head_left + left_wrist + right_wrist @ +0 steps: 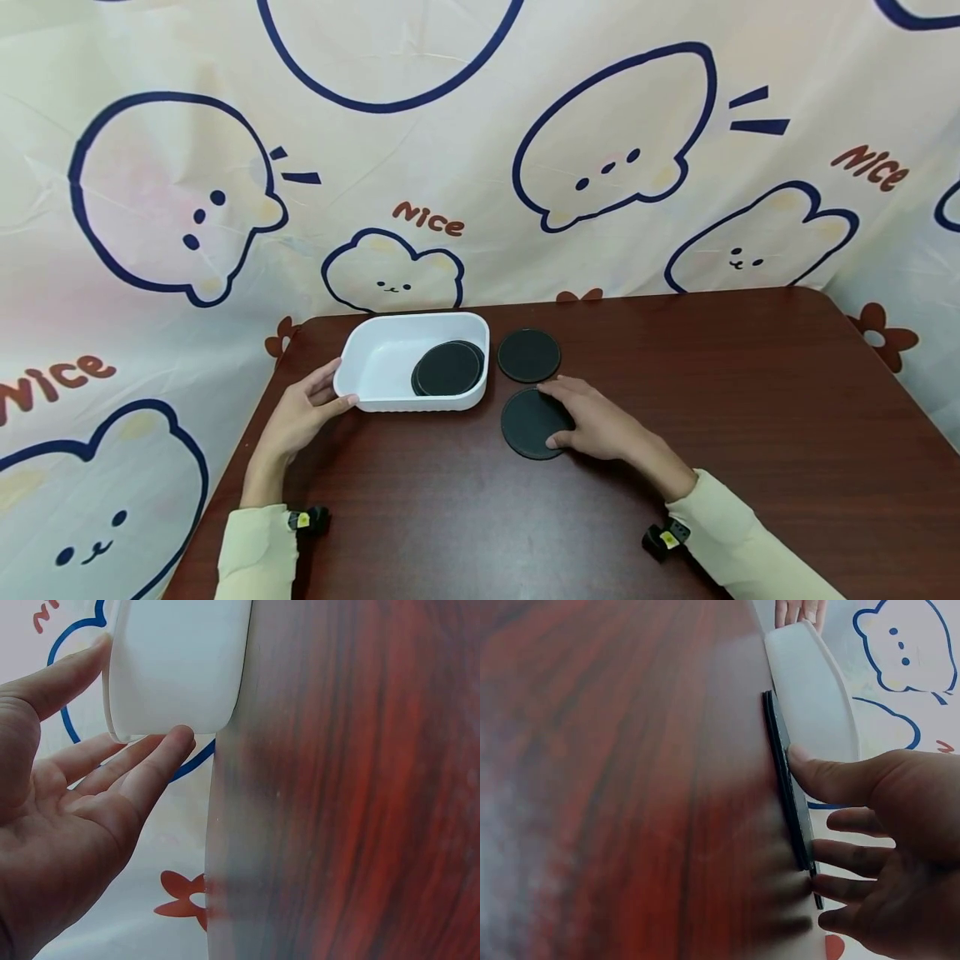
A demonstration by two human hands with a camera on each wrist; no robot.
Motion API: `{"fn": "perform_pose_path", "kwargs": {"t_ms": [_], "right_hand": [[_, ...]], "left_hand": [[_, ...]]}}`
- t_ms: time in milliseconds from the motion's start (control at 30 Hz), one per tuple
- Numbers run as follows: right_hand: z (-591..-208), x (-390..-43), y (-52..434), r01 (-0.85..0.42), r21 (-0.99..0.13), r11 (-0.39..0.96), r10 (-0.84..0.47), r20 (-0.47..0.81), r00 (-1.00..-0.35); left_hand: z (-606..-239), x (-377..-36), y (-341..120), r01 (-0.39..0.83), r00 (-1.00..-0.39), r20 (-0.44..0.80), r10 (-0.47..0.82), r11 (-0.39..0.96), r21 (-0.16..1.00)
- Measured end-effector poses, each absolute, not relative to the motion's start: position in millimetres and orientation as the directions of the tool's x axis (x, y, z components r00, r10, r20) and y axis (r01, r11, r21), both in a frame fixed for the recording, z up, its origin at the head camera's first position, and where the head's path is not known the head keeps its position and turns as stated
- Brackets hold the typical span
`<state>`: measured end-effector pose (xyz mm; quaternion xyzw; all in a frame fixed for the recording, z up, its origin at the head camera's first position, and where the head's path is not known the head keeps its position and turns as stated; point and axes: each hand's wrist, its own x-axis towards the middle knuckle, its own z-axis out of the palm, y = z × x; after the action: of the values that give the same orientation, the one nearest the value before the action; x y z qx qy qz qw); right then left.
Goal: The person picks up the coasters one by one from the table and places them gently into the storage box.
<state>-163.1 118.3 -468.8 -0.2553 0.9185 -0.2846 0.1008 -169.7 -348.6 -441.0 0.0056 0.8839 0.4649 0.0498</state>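
Note:
My left hand (pixel 298 414) holds the left end of a white rectangular plastic tray (pixel 375 403), thumb at its near corner and fingers along its end wall. Black round coasters (pixel 447 369) lie overlapped inside the tray's right part. To the right of the tray, my right hand (pixel 596 419) grips a black round coaster (pixel 527 425) by its right side, with thumb and fingertips spread along it. The right wrist view shows this coaster (pixel 786 780) edge-on, with a line along its thick edge. Another black coaster (pixel 528 355) lies on the table just behind it.
The brown wood-grain table (pixel 750 400) extends to the right and toward the front. Behind it hangs a pale cloth (pixel 480 167) printed with cartoon faces and lettering. A small black device (pixel 666 537) sits at the right wrist, and a similar device (pixel 309 521) at the left.

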Motion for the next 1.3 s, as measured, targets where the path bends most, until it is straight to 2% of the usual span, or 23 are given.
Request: {"fn": "perform_pose_path", "kwargs": {"t_ms": [633, 1100, 1300], "right_hand": [[-466.5, -162.7, 115.2, -0.406, -0.635, 0.657, -0.472, 0.074, -0.879], [-460.4, -171.6, 129.3, -0.29, -0.724, 0.626, -0.406, 0.015, -0.914], [-463.1, -177.1, 137.2, -0.222, -0.801, 0.557, -0.398, -0.023, -0.917]], "left_hand": [[-440.0, -169.6, -347.5, -0.039, -0.995, -0.085, 0.051, 0.586, 0.81], [-440.2, -170.5, -348.5, -0.037, -0.995, -0.084, 0.054, 0.58, 0.814], [-440.4, -170.2, -348.0, -0.044, -0.995, -0.089, 0.049, 0.581, 0.813]]}}
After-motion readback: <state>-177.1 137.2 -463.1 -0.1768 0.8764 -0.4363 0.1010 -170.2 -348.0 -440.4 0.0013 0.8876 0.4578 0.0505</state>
